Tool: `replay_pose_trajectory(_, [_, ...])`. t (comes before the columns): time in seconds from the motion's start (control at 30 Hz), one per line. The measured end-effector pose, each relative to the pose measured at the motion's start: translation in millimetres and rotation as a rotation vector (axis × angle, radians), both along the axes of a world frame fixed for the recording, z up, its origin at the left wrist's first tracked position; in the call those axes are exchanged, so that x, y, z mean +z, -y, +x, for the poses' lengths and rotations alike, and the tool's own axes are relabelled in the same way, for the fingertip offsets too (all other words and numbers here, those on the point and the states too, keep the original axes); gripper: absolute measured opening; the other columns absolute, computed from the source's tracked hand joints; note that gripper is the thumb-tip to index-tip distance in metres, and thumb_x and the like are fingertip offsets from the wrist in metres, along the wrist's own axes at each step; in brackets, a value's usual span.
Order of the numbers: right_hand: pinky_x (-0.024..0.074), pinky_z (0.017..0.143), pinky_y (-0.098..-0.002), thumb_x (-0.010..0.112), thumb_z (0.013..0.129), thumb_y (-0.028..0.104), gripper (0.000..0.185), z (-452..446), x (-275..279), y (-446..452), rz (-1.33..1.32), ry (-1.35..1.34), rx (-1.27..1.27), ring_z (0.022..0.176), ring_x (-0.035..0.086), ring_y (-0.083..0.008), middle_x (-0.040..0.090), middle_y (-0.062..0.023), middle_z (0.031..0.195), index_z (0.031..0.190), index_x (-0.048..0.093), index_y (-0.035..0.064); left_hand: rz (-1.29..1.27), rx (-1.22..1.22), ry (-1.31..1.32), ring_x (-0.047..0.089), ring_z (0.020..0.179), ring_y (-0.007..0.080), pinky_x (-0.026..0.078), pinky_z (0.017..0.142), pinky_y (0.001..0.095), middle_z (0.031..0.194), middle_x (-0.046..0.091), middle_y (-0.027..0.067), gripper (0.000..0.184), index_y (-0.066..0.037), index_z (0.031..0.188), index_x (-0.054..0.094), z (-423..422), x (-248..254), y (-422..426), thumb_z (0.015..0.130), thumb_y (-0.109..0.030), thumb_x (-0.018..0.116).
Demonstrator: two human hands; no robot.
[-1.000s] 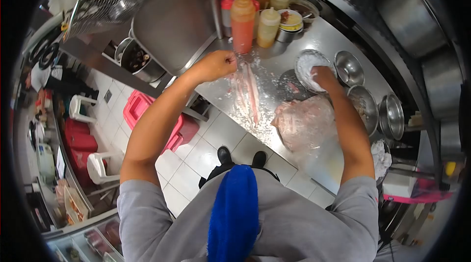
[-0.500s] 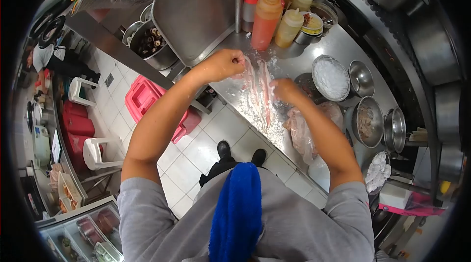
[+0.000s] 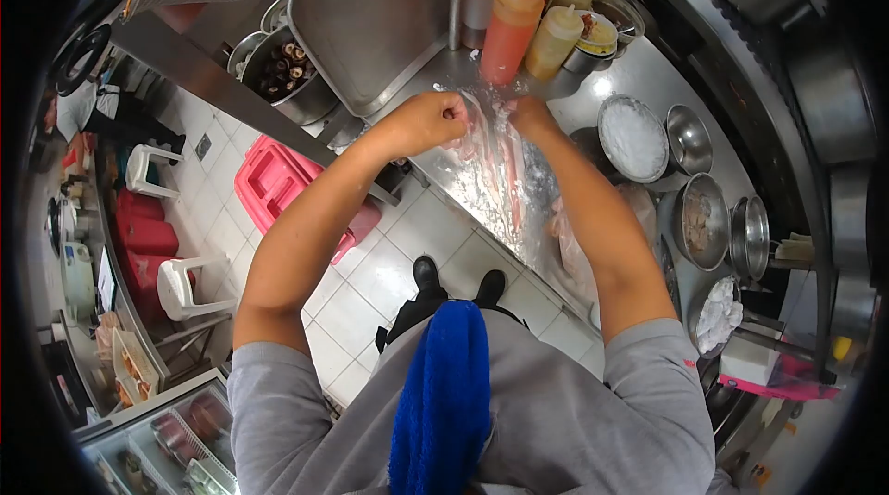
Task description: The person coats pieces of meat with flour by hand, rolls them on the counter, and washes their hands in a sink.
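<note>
Long thin strips of pale pink meat point(image 3: 500, 171) lie on the floured steel counter. At their far left end is my left hand point(image 3: 433, 123), its fingers curled and pinched on the end of a strip. My right hand point(image 3: 532, 115) is at the far right end of the strips, fingers closed; what they hold is too small to make out. A bowl of white powder point(image 3: 633, 137) stands to the right of my right hand. The plastic bag of pale meat point(image 3: 576, 245) is partly hidden behind my right forearm.
Squeeze bottles point(image 3: 512, 27) stand at the back of the counter. Metal bowls point(image 3: 701, 222) line its right side. A pot of dark pieces point(image 3: 287, 78) and a red bin point(image 3: 278, 182) are at the left. A person point(image 3: 111, 115) stands far left.
My right hand has come out of the powder bowl and moved left to the far end of the strips. My left hand has stayed near the strip ends. The view has shifted slightly.
</note>
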State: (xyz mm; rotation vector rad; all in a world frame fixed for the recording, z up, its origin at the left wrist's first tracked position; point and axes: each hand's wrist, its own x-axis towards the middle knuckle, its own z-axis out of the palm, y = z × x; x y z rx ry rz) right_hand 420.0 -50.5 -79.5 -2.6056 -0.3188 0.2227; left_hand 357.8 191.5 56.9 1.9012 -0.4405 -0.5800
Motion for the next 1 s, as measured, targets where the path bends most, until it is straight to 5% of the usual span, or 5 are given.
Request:
replay_pose_trajectory(0.3, [0.0487,0.075,-0.0347,0.056,0.076,0.010,0.029,-83,30,2,0.037,-0.141,-0.165,0.080,0.065,-0.0271,0.066,-0.0166,0.090,0.103,0.066,0.0075,-0.049,-0.073,0.039,0.054,0.066,0.0103,0.045,0.061,0.0265,0.071,0.060,0.0043,0.012,0.000,0.079,0.059,3,-8,20,0.076,-0.012,0.060])
replay_pose_trajectory(0.37, [0.0483,0.076,-0.0338,0.054,0.078,0.010,0.029,-94,43,5,0.311,-0.136,-0.279,0.080,0.064,-0.0258,0.066,-0.0176,0.090,0.105,0.065,0.0068,-0.035,-0.103,0.080,0.054,0.066,0.0103,0.045,0.061,0.0267,0.071,0.060,0.0044,0.013,0.000,0.079,0.059,5,-9,26,0.076,-0.013,0.060])
replay_pose_trajectory(0.5, [0.0482,0.076,-0.0313,0.051,0.080,0.010,0.033,-110,23,9,0.048,-0.073,-0.162,0.079,0.063,-0.0234,0.065,-0.0190,0.089,0.111,0.063,0.0067,-0.036,-0.161,0.018,0.054,0.065,0.0104,0.045,0.059,0.0275,0.070,0.059,0.0044,0.015,-0.001,0.078,0.060,8,-15,44,0.077,-0.016,0.061])
replay_pose_trajectory(0.67, [0.0442,0.083,-0.0284,0.050,0.079,0.005,0.040,-137,49,13,0.956,-0.154,-0.185,0.089,0.059,-0.0179,0.064,-0.0064,0.099,0.119,0.056,0.0001,0.091,-0.333,0.039,0.053,0.070,0.0078,0.045,0.061,0.0251,0.077,0.058,0.0010,0.013,-0.004,0.084,0.058,15,-11,69,0.083,-0.017,0.057])
replay_pose_trajectory(1.0, [0.0440,0.065,-0.0219,0.057,0.080,0.003,0.034,-172,35,13,1.029,-0.312,-0.516,0.074,0.057,-0.0096,0.061,-0.0046,0.081,0.113,0.055,-0.0017,0.292,-0.519,-0.050,0.054,0.063,0.0092,0.045,0.056,0.0264,0.071,0.057,-0.0010,0.019,-0.007,0.085,0.061,52,-57,113,0.080,-0.025,0.060])
